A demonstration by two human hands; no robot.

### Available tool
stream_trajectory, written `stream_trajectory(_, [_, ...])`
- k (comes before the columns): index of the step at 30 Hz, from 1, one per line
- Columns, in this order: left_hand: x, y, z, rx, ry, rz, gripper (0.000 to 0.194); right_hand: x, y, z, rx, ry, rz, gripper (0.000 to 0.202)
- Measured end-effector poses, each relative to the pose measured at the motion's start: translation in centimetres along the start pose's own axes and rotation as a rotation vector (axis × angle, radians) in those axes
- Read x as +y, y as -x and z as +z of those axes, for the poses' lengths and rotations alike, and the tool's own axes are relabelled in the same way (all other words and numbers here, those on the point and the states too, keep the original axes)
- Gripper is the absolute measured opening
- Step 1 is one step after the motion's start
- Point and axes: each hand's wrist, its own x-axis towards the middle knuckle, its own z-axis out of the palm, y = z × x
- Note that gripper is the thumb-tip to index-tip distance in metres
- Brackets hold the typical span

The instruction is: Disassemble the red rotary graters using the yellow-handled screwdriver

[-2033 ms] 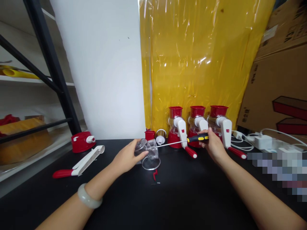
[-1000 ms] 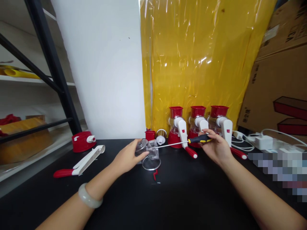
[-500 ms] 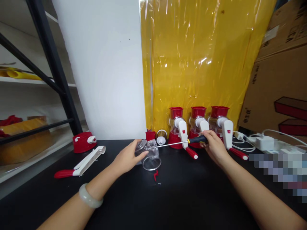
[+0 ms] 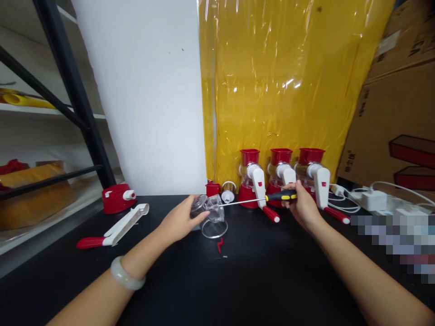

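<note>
My left hand is wrapped round a clear plastic housing that lies on its side on the black table. In my right hand is a screwdriver with a black and yellow handle. Its long shaft points left, and the tip reaches into the clear housing; the exact contact point cannot be made out. Just in front of the housing lie a small red part and a tiny metal piece. Behind it are a red part and a drum grater.
Three red and white rotary graters stand at the back right. A red base and a white crank with a red handle lie left. White chargers and cables are at the right, near a cardboard box.
My right hand has shifted its grip on the screwdriver, and more of the handle now shows. My left hand still holds the housing in nearly the same place.
</note>
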Motion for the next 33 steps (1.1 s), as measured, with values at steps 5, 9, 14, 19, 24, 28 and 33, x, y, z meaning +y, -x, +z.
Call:
stream_trajectory(5, [0.1, 0.1, -0.1, 0.003, -0.006, -0.002, 0.056, 0.3, -0.1, 0.2, 0.054, -0.099, -0.024, 0.029])
stream_trajectory(9, [0.2, 0.1, 0.0, 0.005, -0.032, -0.002, 0.058, 0.0, 0.4, 0.8, 0.006, -0.347, 0.091, 0.029])
stream_trajectory(14, [0.1, 0.1, 0.1, 0.014, -0.043, -0.007, 0.06, -0.4, 1.0, 1.0, -0.018, -0.472, 0.216, 0.027])
stream_trajectory(19, [0.1, 0.1, 0.1, 0.015, -0.033, -0.004, 0.06, -0.6, 1.1, 0.8, -0.046, -0.527, 0.24, 0.013])
stream_trajectory(24, [0.2, 0.1, 0.0, 0.004, -0.034, 0.001, 0.06, -0.7, 0.7, 0.5, -0.056, -0.512, 0.248, 0.042])
stream_trajectory(28, [0.3, 0.2, 0.0, 0.003, -0.03, -0.001, 0.059, -0.8, 0.6, 0.5, -0.079, -0.458, 0.238, 0.045])
stream_trajectory(33, [0.1, 0.1, 0.0, 0.011, -0.021, -0.018, 0.059, -0.3, 0.6, 0.8, -0.022, -0.367, 0.218, 0.024])
